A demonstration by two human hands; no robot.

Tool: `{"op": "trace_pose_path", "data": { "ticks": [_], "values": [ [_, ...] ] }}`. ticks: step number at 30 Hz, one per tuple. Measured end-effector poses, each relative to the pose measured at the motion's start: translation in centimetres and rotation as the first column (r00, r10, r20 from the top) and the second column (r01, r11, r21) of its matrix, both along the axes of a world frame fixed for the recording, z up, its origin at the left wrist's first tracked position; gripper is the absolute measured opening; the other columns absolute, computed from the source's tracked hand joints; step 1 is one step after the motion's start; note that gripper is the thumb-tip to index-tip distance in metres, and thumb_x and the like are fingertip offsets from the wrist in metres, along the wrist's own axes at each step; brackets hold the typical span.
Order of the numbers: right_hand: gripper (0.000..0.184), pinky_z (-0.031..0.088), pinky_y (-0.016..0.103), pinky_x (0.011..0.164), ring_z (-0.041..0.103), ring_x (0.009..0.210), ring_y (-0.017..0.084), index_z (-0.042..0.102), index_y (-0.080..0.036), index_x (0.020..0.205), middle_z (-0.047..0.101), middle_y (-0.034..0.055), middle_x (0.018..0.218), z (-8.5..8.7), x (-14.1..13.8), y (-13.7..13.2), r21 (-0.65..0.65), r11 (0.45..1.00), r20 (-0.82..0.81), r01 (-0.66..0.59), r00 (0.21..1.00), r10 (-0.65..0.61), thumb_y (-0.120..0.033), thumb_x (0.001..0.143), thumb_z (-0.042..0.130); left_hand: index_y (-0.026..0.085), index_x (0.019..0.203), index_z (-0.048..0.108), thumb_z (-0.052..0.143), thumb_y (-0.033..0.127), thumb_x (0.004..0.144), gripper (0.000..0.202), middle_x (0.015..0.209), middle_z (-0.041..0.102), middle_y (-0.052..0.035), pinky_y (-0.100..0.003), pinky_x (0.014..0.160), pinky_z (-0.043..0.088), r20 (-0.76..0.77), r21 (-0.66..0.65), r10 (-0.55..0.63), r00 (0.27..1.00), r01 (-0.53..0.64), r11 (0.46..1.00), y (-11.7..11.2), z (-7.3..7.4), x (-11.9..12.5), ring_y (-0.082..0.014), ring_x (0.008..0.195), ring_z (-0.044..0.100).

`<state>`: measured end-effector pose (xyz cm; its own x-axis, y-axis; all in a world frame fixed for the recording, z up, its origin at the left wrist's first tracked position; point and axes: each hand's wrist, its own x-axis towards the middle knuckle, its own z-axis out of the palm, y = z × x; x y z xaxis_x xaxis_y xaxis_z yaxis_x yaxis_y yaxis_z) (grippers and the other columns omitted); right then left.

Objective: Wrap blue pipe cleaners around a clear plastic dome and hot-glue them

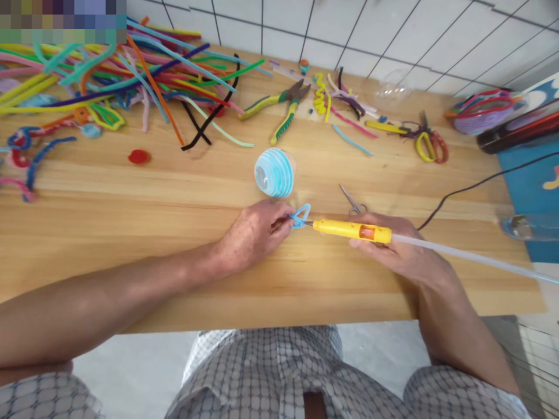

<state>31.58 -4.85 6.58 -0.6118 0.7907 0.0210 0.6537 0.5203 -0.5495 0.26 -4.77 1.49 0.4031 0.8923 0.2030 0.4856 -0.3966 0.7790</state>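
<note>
Blue fuzzy stem (302, 216), bent into a small pointed loop: pinched between thumb and fingertips of left hand (251, 235), over the wooden tabletop (174, 233), near the middle. Yellow glue gun (338, 228), one: grasped in right hand (399, 244), body lying across the curled fingers; metal nozzle (309, 223) directed at the blue loop, contact or slight gap not possible to tell. Translucent rod (463, 255), one: projecting from rear of gun, running to right edge of view.

Clear cup wound in light blue (276, 173), one: just beyond left hand. Slim metal scissors (349, 201), one pair: just beyond right hand, tips pointing away. Pliers (286, 107), green-and-yellow grips, one: farther back, handles splayed. Red cap (139, 156), one: left of cup, well apart.

Assorted coloured stems (131, 87), many: heaped at far left. Yellow coil (320, 94), one: right of pliers. Scissors with yellow and red handles (430, 145), one pair: far right. Black cable (458, 192), one: curving toward right hand.
</note>
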Motion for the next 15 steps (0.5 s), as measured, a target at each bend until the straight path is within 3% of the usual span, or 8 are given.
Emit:
{"op": "trace_pose_path", "data": {
  "ticks": [8, 15],
  "values": [
    [0.019, 0.056, 0.034, 0.068, 0.069, 0.072, 0.021, 0.073, -0.027, 0.098, 0.076, 0.0031, 0.09, -0.17, -0.41, 0.07, -0.016, 1.0, 0.003, 0.022, 1.0, -0.022, -0.04, 0.105, 0.062, 0.016, 0.096, 0.076, 0.063, 0.016, 0.1, 0.014, 0.089, 0.078, -0.0041, -0.024, 0.071, 0.051, 0.01, 0.025, -0.017, 1.0, 0.016, 1.0, 0.09, -0.04, -0.05, -0.0145, 0.079, 0.069],
    [0.017, 0.059, 0.035, 0.069, 0.073, 0.074, 0.022, 0.075, -0.028, 0.106, 0.08, 0.003, 0.094, -0.06, -0.61, 0.01, -0.027, 0.999, -0.012, 0.042, 0.999, -0.042, -0.041, 0.104, 0.065, 0.017, 0.101, 0.076, 0.062, 0.017, 0.102, 0.014, 0.092, 0.08, -0.0043, -0.026, 0.077, 0.054, -0.012, 0.023, -0.028, 1.0, 0.028, 0.999, 0.17, -0.2, -0.3, -0.016, 0.083, 0.071]
  ]
}}
